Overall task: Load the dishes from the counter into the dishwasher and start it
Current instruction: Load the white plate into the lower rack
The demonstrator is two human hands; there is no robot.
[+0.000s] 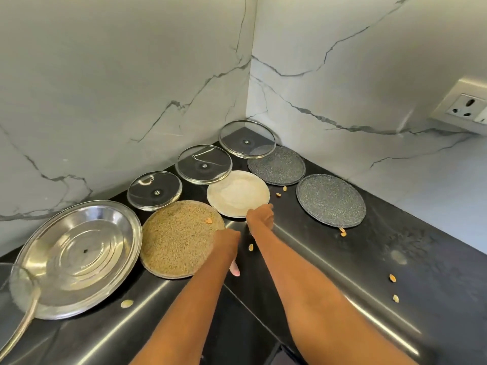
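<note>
Over counter (342,272), both hands curled.

1. A glossy black stone tabletop (395,248) fills a marble-walled corner.
2. At 9 o'clock lies a large round steel plate (79,259).
3. From 10 to 12 o'clock run three round glass lids (154,190).
4. Centre: a round tan woven mat (179,237) and a round cream mat (238,193).
5. At 1 to 2 o'clock lie two round grey speckled mats (331,201).
6. Small tan shells (392,277) lie scattered about.
</note>
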